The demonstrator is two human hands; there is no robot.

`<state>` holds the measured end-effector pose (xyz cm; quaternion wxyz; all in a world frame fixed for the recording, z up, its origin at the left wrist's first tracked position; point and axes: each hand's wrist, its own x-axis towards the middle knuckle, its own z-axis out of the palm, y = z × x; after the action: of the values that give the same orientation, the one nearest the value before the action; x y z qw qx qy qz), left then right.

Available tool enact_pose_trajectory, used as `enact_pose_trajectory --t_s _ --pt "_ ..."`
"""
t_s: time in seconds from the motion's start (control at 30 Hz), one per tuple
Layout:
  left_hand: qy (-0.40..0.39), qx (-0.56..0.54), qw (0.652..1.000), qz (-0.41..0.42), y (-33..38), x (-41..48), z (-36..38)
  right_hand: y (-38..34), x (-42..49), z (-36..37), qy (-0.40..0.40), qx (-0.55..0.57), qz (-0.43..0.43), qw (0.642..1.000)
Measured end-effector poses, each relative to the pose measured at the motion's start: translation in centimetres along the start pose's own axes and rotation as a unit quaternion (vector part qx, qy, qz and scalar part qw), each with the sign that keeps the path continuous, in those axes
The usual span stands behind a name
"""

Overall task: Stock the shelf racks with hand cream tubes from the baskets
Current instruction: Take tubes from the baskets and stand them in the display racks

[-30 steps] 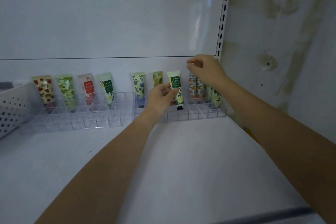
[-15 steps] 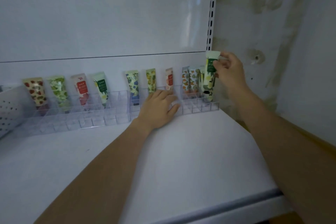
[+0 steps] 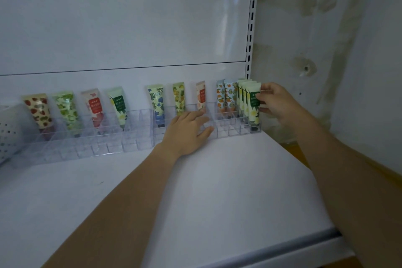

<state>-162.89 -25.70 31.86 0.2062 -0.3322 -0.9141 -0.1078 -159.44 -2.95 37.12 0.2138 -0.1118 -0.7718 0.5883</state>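
Two clear plastic racks stand against the back of the white shelf. The right rack (image 3: 226, 130) holds several hand cream tubes upright. My right hand (image 3: 276, 102) pinches a green-and-white lemon tube (image 3: 253, 104) by its upper part; the tube stands cap down in the front slot of the rack's far right column, in front of several matching tubes. My left hand (image 3: 187, 131) lies flat with straight fingers on the front of the right rack. The left rack (image 3: 87, 146) holds a strawberry tube (image 3: 39, 110), a green tube (image 3: 68, 111), a red-label tube (image 3: 94, 107) and another lemon tube (image 3: 118, 105).
A white perforated basket (image 3: 9, 130) shows at the far left edge. A slotted shelf upright (image 3: 251, 28) rises behind the right rack, with a stained wall (image 3: 326, 39) to its right. The shelf's front edge (image 3: 282, 250) runs across the lower right.
My right hand has lowered the lemon tube from above the rack into the front slot of the far right column. My left hand stays on the rack's front.
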Motion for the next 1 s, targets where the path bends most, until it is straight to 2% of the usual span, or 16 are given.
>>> enact_pose_trajectory --t_s 0.2,0.3,0.4,0.5,0.6,0.7,0.87,1.0 --pt "0.014 -0.003 1.0 -0.002 -0.1 -0.1 0.2 0.0 0.3 -0.1 -0.023 -0.036 0.011 0.999" --pt "0.024 -0.017 1.0 -0.004 0.2 -0.2 -0.1 -0.2 0.1 -0.2 0.017 -0.071 -0.014 0.997" --pt "0.055 -0.025 0.998 -0.011 0.6 -0.2 -1.5 -1.1 -0.8 -0.1 0.112 -0.102 -0.121 0.981" --pt "0.087 0.01 0.996 -0.018 0.0 0.5 -4.5 -2.6 -2.6 1.4 0.156 -0.173 -0.283 0.93" --pt "0.082 0.051 0.995 -0.012 -2.9 0.3 -9.6 -4.9 -4.5 4.8 0.094 -0.23 -0.403 0.881" --pt "0.08 0.094 0.991 -0.048 -7.7 -2.1 -15.5 -7.6 -6.1 9.8 0.004 -0.271 -0.465 0.843" --pt "0.019 0.132 0.977 -0.166 -17.4 -9.6 -24.0 -12.3 -9.6 20.6 -0.17 -0.246 -0.479 0.825" --pt "-0.047 0.136 0.965 -0.22 -24.0 -15.8 -28.5 -15.9 -12.7 29.4 -0.297 -0.238 -0.463 0.8"
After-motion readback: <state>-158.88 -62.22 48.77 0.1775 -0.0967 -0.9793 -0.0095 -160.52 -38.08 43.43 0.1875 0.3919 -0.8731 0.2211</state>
